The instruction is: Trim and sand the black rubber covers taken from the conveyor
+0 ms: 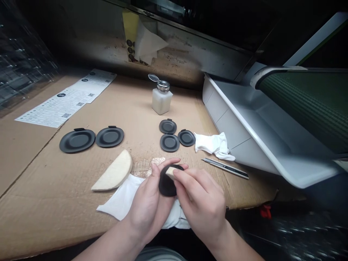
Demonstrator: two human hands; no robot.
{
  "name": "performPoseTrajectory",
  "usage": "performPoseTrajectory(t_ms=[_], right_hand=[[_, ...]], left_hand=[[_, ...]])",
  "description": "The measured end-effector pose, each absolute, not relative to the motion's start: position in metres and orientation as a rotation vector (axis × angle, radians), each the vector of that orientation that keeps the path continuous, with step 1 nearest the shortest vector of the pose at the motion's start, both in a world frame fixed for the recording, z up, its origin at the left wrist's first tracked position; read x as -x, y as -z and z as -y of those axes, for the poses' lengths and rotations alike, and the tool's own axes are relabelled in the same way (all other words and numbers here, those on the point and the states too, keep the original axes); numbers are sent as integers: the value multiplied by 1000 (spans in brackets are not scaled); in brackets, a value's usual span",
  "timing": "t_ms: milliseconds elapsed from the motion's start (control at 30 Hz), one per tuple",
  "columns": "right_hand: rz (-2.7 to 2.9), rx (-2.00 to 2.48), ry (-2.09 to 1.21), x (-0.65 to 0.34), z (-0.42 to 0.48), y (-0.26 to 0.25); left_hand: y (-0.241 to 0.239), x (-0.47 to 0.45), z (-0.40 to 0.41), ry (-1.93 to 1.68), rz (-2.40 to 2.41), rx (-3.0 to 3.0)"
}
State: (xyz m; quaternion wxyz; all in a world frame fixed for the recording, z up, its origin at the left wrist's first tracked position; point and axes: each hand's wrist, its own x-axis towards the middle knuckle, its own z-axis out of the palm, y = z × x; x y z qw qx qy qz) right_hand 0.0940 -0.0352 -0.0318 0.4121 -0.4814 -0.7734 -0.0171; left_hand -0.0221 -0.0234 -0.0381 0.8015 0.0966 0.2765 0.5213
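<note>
My left hand [148, 203] is closed round a small black round cap [166, 184], held upright over a white cloth [122, 197]. My right hand [199, 201] pinches a small pale piece [170, 172] against the cap's upper rim. Three more small black caps [170, 142] lie grouped further back. Two larger black discs [77, 140] rest side by side to the left. A pale half-round pad [114, 172] lies just left of my hands.
A white solvent bottle [161, 96] with an open metal lid stands at the back. A utility knife [225, 168] and a white glove [214, 144] lie to the right. Printed sheets [62, 103] lie far left. A grey tray [258, 123] borders the cardboard on the right.
</note>
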Motion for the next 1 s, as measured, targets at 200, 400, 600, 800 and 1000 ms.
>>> performPoseTrajectory(t_ms=[200, 400, 600, 800, 1000], right_hand=[[1873, 1235, 206, -66, 13, 34], [1663, 1168, 53, -84, 16, 6], [1913, 1159, 29, -93, 33, 23], [1985, 1143, 141, -78, 24, 36], [2197, 1030, 13, -81, 33, 33]], left_hand=[[39, 20, 26, -1130, -670, -149], [38, 22, 25, -1149, -554, -209], [39, 23, 23, -1115, -573, -191], [39, 24, 25, -1105, -631, -159], [37, 25, 25, -1075, -587, -151]])
